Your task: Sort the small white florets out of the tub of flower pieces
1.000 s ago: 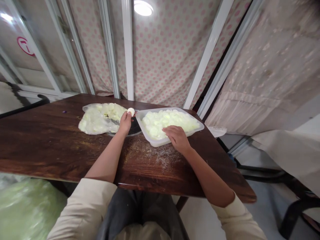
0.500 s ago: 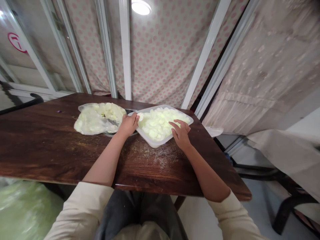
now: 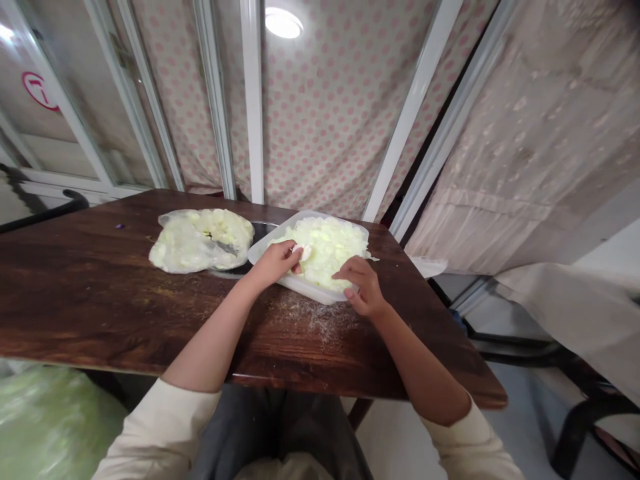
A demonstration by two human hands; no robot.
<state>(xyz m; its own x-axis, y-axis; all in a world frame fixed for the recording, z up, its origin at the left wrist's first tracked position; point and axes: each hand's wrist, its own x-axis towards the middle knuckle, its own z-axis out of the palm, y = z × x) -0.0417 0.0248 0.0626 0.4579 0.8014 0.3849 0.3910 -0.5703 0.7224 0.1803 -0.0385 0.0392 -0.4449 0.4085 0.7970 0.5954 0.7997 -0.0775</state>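
A translucent white plastic tub (image 3: pixel 257 252) on the dark wooden table holds a heap of pale green-white pieces (image 3: pixel 327 243). Over its left front side, my left hand (image 3: pixel 281 261) pinches a small white piece (image 3: pixel 304 252) between thumb and fingers. My right hand (image 3: pixel 363 285) is at the tub's right front edge, fingers curled and thumb apart, with nothing visible between them. Left of the tub lies a clear plastic bag (image 3: pixel 173 250) of similar pale pieces, resting partly on a dark shiny tray (image 3: pixel 263 231).
White powder is scattered on the table (image 3: pixel 200 327) in front of the tub. A large bag with green contents (image 3: pixel 55 423) stands at the lower left. Black chair parts (image 3: pixel 575 413) are at the right, and framed panels with a dotted curtain (image 3: pixel 330 120) rise behind the table.
The tub has shifted and turned slightly toward the left and front. My left hand has moved right over the pieces with the white piece. My right hand has drawn nearer the front and curled its fingers.
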